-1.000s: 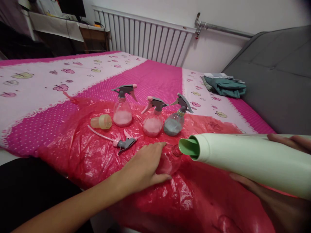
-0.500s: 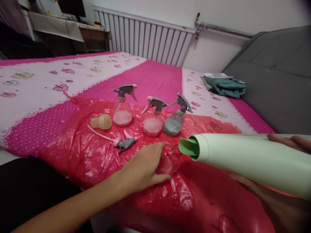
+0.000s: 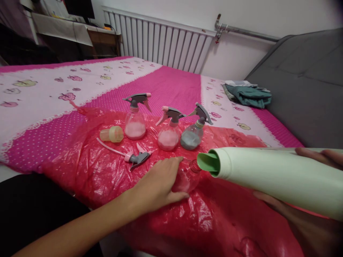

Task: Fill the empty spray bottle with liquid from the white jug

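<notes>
My left hand (image 3: 166,182) is wrapped round a clear spray bottle (image 3: 185,180) without its head, tilted with its mouth to the right. Under a large pale green bottle (image 3: 268,175), lying nearly level, my right hand (image 3: 297,214) grips its body. The green spout (image 3: 207,162) of that bottle meets the spray bottle's mouth. A loose pink and grey spray head (image 3: 138,158) with its tube lies left of my left hand. Behind stand two spray bottles with pink and grey heads, one at the left (image 3: 135,125) and one in the middle (image 3: 168,135), plus a grey-headed spray bottle (image 3: 192,135).
A yellowish small bottle (image 3: 111,134) lies on its side on the red plastic sheet (image 3: 107,185). Beneath is a bed with a pink patterned cover (image 3: 174,82). Folded clothes (image 3: 249,94) lie near the grey headboard (image 3: 302,78); a radiator (image 3: 160,39) lines the wall.
</notes>
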### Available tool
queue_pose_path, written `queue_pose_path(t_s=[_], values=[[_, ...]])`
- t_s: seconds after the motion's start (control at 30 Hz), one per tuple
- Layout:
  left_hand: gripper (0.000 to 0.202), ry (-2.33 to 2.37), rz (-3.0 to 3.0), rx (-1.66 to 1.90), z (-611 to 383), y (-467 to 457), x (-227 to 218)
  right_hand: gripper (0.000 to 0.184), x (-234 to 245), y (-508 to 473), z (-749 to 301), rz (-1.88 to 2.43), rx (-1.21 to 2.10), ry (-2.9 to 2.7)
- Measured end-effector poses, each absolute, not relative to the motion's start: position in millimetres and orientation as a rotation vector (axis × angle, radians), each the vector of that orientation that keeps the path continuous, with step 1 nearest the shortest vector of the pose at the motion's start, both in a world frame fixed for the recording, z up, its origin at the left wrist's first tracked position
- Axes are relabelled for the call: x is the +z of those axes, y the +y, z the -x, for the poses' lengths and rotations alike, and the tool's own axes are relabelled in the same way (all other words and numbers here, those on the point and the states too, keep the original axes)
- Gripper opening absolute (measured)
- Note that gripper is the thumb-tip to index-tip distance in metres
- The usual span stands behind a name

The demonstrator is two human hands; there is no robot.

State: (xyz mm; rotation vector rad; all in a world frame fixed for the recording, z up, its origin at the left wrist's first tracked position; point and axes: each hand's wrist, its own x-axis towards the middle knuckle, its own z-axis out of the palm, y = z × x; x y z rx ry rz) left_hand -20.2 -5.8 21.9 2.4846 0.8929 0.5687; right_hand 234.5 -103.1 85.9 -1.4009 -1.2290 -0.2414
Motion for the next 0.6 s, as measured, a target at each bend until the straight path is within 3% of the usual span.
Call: queue_pose_path(t_s=[0.17, 0.43, 0.6], values=[[0.083, 0.89, -2.501, 0.574, 20, -6, 21, 0.117, 90, -104, -234, 1.407, -0.219, -1.214], [0.083, 0.883, -2.482, 0.576, 20, -6, 21, 0.117, 88, -102, -236, 1.427, -0.209, -1.215], [0.082, 0.882, -2.486, 0.576, 19, -5, 21, 0.102, 86, -109, -256, 1.449, -0.348, -1.199]])
